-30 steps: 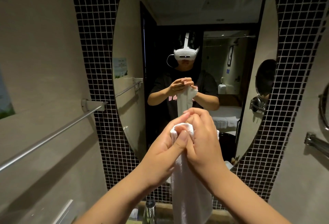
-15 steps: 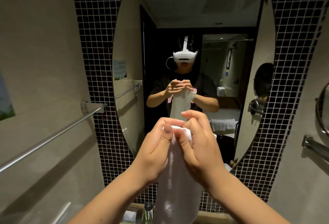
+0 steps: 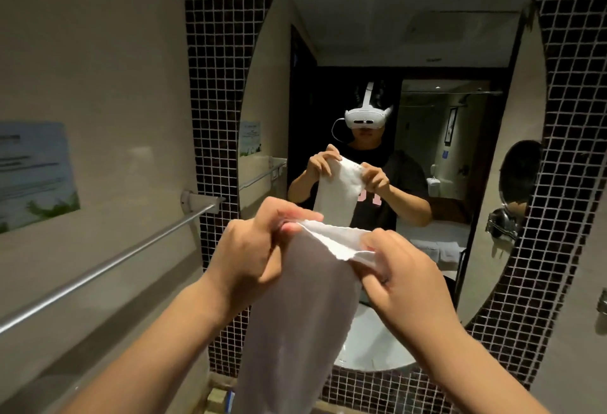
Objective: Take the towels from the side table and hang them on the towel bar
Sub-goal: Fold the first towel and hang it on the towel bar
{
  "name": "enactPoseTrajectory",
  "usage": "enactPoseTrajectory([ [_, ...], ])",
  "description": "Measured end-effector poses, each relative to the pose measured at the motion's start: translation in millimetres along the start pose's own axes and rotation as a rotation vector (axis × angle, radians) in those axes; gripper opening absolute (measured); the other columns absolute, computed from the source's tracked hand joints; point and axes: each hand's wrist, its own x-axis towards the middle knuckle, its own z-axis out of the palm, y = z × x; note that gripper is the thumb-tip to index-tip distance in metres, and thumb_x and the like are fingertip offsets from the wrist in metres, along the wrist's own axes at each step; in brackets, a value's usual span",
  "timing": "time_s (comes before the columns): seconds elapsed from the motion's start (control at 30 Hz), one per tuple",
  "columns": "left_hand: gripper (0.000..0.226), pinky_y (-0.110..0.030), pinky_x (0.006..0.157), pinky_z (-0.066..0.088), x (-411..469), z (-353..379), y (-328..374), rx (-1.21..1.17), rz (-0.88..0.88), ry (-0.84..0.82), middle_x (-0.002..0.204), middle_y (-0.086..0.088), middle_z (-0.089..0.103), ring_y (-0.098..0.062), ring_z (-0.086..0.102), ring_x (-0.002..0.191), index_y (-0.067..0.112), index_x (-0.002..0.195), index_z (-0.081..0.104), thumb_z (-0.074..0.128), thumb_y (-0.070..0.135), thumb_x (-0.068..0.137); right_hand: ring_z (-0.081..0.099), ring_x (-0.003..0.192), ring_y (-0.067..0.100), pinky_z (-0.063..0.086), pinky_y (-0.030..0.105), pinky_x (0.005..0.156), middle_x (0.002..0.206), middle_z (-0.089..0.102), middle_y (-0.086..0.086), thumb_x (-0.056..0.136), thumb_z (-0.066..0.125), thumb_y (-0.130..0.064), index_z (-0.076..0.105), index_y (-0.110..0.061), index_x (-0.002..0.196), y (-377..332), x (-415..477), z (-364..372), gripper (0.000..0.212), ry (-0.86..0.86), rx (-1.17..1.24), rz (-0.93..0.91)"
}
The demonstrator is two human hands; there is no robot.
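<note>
A white towel (image 3: 305, 308) is held up in the lower middle of the frame, in front of an oval mirror (image 3: 410, 35) set into a wall of small dark tiles (image 3: 213, 52). Its top edge is stretched between two hands and the rest hangs straight down past the bottom edge of the frame. The left hand (image 3: 246, 259) is closed on the left corner of that edge, the cloth pinched between thumb and fingers (image 3: 295, 216). The right hand (image 3: 400, 272) is closed on the right corner, its fingers curled around the bunched cloth. The two hands are near each other but apart, with a short span of folded towel edge between them. A metal towel bar (image 3: 108, 265) is fixed to the beige wall at the left of the frame, running from the lower left up to a bracket near the tiled strip; nothing hangs on it, and the towel is held to its right, not touching it. A printed notice (image 3: 33, 173) is stuck to the wall above the bar. In the mirror, a person wearing a white headset and dark shirt is reflected holding the same towel. A round shaving mirror (image 3: 519, 170) on a metal arm is seen at the right.
</note>
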Motion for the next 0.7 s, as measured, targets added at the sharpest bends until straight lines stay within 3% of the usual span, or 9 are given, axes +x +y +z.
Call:
enactPoseTrajectory([
  [0.07,0.019,-0.042,0.060,0.060,1,-15,0,0.082,0.040,-0.006,0.083,0.003,0.076,-0.026,0.073,0.068,0.045,0.112,0.057,0.050,0.036,0.098,0.058,0.073,0.005,0.047,0.025,0.058,0.084,0.060,-0.013,0.093,0.062,-0.016,0.055,-0.030,0.098,-11,7,5,0.016,-0.020,0.157,0.059],
  [0.1,0.011,-0.036,0.053,0.057,1,-22,1,0.194,0.150,0.016,0.078,0.003,0.074,-0.021,0.069,0.059,0.040,0.111,0.056,0.050,0.039,0.101,0.062,0.069,0.007,0.049,0.026,0.056,0.080,0.063,-0.011,0.097,0.060,-0.017,0.057,-0.030,0.096,-17,10,8,0.013,-0.047,0.299,0.118],
  [0.17,0.018,-0.024,0.048,0.050,-3,-39,4,0.371,0.318,0.042,0.079,0.008,0.075,-0.011,0.062,0.055,0.024,0.110,0.053,0.049,0.040,0.104,0.070,0.060,0.017,0.060,0.041,0.054,0.076,0.070,0.001,0.100,0.055,-0.014,0.061,-0.025,0.094,-35,19,16,0.014,-0.107,0.665,0.261],
  [0.23,0.017,-0.022,0.050,0.047,-7,-60,6,0.405,0.276,0.041,0.079,0.009,0.075,-0.011,0.056,0.061,0.022,0.106,0.055,0.053,0.039,0.103,0.075,0.068,0.022,0.063,0.052,0.063,0.080,0.074,0.004,0.100,0.053,-0.009,0.063,-0.024,0.090,-54,27,29,0.020,-0.136,0.895,0.325],
  [0.33,0.016,-0.028,0.053,0.050,-15,-94,8,0.490,0.156,0.069,0.073,0.004,0.069,-0.006,0.046,0.058,0.023,0.101,0.061,0.055,0.037,0.102,0.070,0.081,0.016,0.060,0.054,0.075,0.083,0.070,-0.001,0.099,0.058,-0.014,0.059,-0.026,0.085,-80,42,52,0.018,-0.095,0.911,0.206],
  [0.47,0.008,-0.025,0.058,0.051,-11,-144,25,0.574,0.008,0.285,0.070,0.002,0.072,-0.009,0.063,0.057,0.014,0.095,0.077,0.073,0.019,0.089,0.050,0.066,0.010,0.045,0.039,0.061,0.068,0.055,-0.005,0.092,0.062,-0.010,0.049,-0.016,0.082,-125,64,74,0.017,-0.046,1.025,0.044],
  [0.57,0.005,-0.013,0.062,0.045,7,-178,41,0.724,0.019,0.473,0.069,0.002,0.073,-0.007,0.062,0.059,0.013,0.089,0.080,0.081,0.016,0.085,0.049,0.066,0.011,0.044,0.034,0.060,0.073,0.054,-0.011,0.083,0.060,-0.012,0.048,-0.021,0.082,-169,84,77,0.015,-0.005,1.165,-0.103],
  [0.7,0.018,-0.028,0.075,0.055,25,-223,49,0.928,0.088,0.478,0.092,-0.009,0.077,-0.023,0.072,0.082,0.005,0.096,0.080,0.072,-0.004,0.082,0.055,0.073,0.015,0.047,0.031,0.066,0.080,0.058,-0.005,0.085,0.071,-0.017,0.054,-0.017,0.082,-221,113,84,0.017,0.074,1.136,-0.287],
])
